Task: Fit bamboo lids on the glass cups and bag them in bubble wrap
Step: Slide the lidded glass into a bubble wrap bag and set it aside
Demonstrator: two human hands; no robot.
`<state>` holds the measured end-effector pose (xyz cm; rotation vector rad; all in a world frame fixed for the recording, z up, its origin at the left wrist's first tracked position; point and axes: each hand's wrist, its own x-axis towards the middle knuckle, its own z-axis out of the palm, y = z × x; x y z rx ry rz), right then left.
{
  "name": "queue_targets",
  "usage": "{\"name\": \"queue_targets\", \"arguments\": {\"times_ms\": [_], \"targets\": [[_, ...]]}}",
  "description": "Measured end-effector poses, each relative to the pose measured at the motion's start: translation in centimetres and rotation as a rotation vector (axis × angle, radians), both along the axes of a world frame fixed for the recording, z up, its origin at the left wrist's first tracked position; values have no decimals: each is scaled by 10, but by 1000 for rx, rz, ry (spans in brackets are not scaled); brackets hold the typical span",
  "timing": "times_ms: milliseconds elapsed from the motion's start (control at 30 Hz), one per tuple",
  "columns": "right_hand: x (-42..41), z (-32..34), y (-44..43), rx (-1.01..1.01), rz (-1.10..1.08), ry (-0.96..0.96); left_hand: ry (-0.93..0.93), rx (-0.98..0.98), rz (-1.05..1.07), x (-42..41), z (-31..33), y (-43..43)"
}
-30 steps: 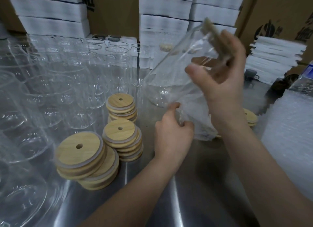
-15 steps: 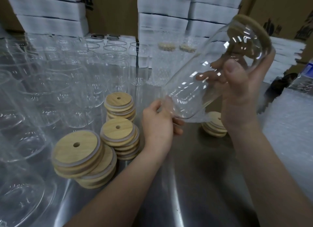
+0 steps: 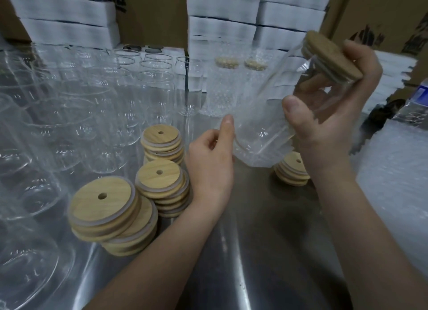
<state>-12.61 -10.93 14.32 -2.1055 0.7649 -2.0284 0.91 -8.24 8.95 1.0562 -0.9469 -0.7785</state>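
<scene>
Head view: a lidded glass cup is held tilted above the tabletop, base-first at a bubble-wrap bag, by the right hand, fingers curled round it (thumb across the glass). The bag's edge is pinched by the left hand, presumably so that entry is eased.

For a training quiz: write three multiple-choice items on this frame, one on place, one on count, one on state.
1. The left hand is: A on a lid stack; B at the bag's edge; C inside a glass.
2. Bagged cups standing at the back: A two; B five; C none.
3. The cup in the right hand is: A unlidded; B upright; C lidded and tilted.
Key: B, its thumb and fingers pinch the bag; A, two wrapped ones show there; C, the lid caps its raised end.
</scene>
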Motion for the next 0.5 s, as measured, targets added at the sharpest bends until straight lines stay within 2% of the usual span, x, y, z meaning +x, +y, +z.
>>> {"name": "queue_targets", "arguments": {"times_ms": [100, 333, 500], "targets": [[-1, -3, -3, -22, -74, 1, -59, -112, 40, 0, -3, -1], [3, -10, -4, 48, -97, -110, -410, -296, 97, -3, -6, 4], [8, -12, -2, 130, -112, -214, -827, -170, 82, -7, -11, 3]]}}
